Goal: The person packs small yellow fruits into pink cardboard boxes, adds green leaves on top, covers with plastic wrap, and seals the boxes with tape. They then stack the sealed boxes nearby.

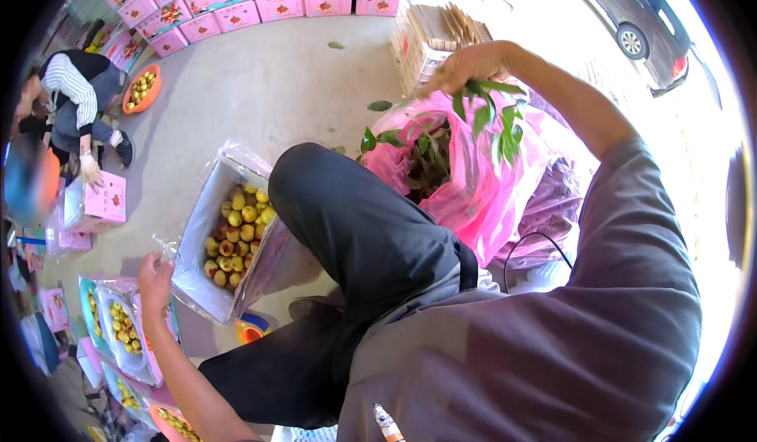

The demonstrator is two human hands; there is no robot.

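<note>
My right hand (470, 69) grips a sprig of green leaves (502, 122) above a pink plastic bag (473, 199). More leafy twigs (432, 164) lie inside that bag's mouth. My left hand (156, 282) is at the near-left edge of an open carton (198, 253), by its clear plastic liner (168, 245); whether the fingers pinch the film is unclear. Yellow-green and brown jujubes (236, 235) fill part of the carton, and my knee covers its right corner.
Pink printed cartons (236, 16) are stacked at the back. A crate of folded cardboard (414, 46) stands beyond the bag. At left, a person (77, 99) bends over a pink carton (106, 202). Fruit-filled basins (121, 324) sit lower left. A cigarette (387, 423) juts in below.
</note>
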